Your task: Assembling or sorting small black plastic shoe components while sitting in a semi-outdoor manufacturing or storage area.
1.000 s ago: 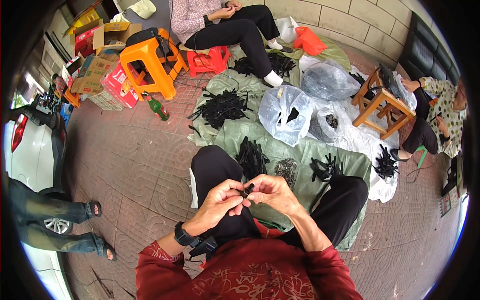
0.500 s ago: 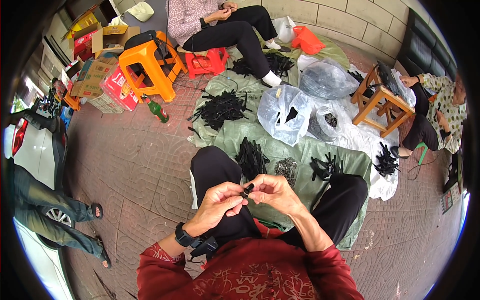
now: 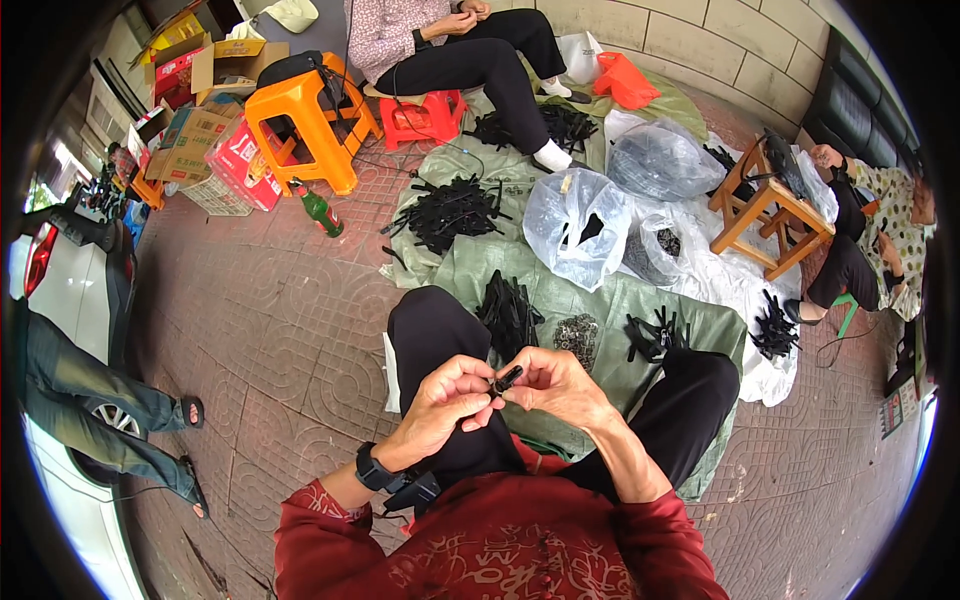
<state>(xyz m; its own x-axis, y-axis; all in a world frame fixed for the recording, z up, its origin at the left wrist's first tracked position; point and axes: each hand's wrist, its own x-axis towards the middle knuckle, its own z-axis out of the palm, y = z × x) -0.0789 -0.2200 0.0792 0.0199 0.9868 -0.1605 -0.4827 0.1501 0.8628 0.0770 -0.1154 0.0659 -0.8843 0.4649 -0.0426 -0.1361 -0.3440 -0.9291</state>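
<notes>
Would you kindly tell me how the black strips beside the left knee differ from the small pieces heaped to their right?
The black strips are dark all over, while the small pieces look greyish. The black strips are long and narrow; the small pieces are short and compact. Both lie in piles on the green sheet.

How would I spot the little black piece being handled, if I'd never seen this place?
Start from the red shirt and the green sheet beyond it. Between them, the left hand and right hand pinch the short black piece at their fingertips. Nearby black strips lie heaped; this piece is held up in the air.
</notes>
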